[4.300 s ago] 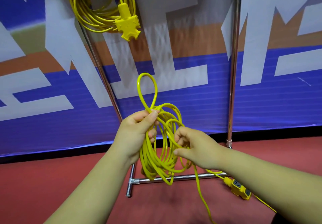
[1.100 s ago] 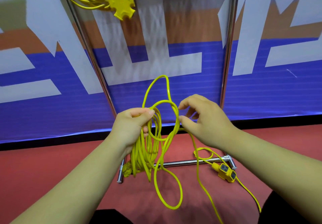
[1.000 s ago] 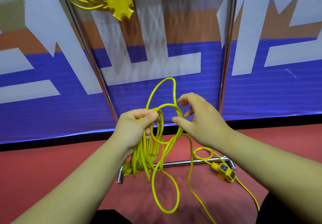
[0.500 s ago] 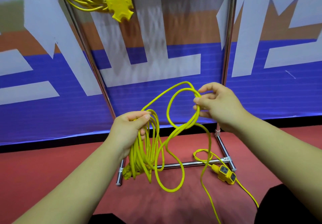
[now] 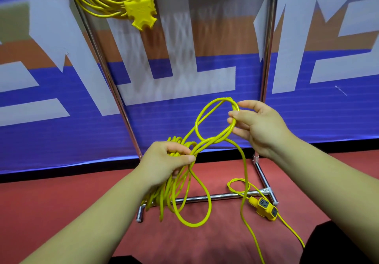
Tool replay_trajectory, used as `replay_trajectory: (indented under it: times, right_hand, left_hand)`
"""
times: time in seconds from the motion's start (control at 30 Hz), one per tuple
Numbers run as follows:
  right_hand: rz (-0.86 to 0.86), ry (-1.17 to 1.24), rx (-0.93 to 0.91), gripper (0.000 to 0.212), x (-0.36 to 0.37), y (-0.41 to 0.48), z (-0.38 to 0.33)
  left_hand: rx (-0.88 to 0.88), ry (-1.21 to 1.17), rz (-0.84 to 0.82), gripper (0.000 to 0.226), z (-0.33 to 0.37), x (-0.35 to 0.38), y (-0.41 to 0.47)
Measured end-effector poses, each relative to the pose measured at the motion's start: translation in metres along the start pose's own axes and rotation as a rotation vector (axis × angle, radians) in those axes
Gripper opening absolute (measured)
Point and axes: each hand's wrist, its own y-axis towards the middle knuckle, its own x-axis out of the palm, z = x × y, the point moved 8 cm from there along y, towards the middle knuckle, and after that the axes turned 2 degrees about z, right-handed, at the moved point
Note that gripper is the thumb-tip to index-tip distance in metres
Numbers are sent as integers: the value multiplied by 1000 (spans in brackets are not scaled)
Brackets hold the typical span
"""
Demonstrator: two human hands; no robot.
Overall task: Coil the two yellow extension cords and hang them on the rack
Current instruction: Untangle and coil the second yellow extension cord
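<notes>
The left hand (image 5: 166,161) grips the gathered coil of the cord (image 5: 208,141) in front of the rack (image 5: 217,197), thumb and fingers curled round the turns, which hang from the fist down across the rack's base bar. The right hand (image 5: 260,126), higher and nearer the rack's right post, pinches a fresh double loop between thumb and fingertips. From there slack drops to the floor (image 5: 61,202) inside the rack's foot, curling once beside a socket block (image 5: 266,210) at the base's right corner, and more cord trails away from the rack. The second cord (image 5: 96,1) hangs coiled high on the rack's left post. The cord looks light, limp yet springy, with a smooth jacket, so loops will probably twist into figure-eights and slide; it is best held at the top of the bundle where the turns cross
</notes>
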Motion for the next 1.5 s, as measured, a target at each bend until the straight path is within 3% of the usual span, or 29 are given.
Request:
replay_trajectory:
  times: [0.17, 0.43, 0.53, 0.73, 0.83, 1.0, 1.2, 1.33, 1.5]
  right_hand:
    - [-90, -78, -29, 25, 7, -5, -5]
    - [-476, -448, -21, 37, 35, -28, 11]
    - [-476, -623, -135, 33, 35, -29, 11]
    - [-516, -503, -53, 25, 38, -31, 13]
    - [-455, -496, -150, 17, 39, -31, 6]
    - [-439, -877, -394, 10, 43, -31, -5]
    - [-572, -1465, -567, 15, 55, -40, 11]
    - [-608, -1645, -661, 19, 70, -49, 17]
    - [-649, -1693, -690, 19, 80, -53, 23]
  left_hand:
    - [38, 44, 40, 4, 6, -2, 0]
    - [-16, -131, 96, 6, 0, -1, 2]
    - [-19, -179, 109, 7, 3, 3, 1]
    - [-19, -229, 136, 5, 5, 2, 1]
    - [-29, -227, 128, 3, 6, 4, -1]
    - [-63, -373, 234, 11, 5, -9, 0]
    - [-64, -449, 264, 33, 5, -22, 2]
    - [-50, -407, 239, 30, 11, -22, 1]
    - [51, -304, 182, 15, 29, -17, -6]
